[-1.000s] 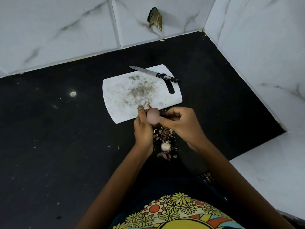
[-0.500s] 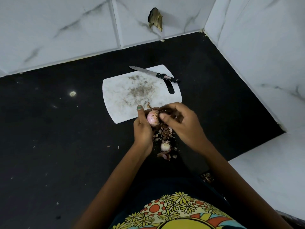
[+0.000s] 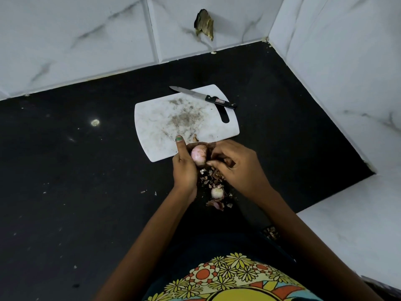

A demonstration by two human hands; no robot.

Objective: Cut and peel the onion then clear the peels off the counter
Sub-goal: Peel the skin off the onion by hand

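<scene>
Nearest on black counter (image 3: 65,192): loose peels (image 3: 213,181) in small heap, second small onion (image 3: 217,193) lying among them. Just above heap, left hand (image 3: 185,168) grips pink onion (image 3: 198,155), thumb upright. Right hand (image 3: 236,165) pinches brown skin at onion's right side. Both hands over near edge of white cutting board (image 3: 165,124). Knife (image 3: 202,97) lies idle across board's far right corner. Tiled wall beyond.
</scene>
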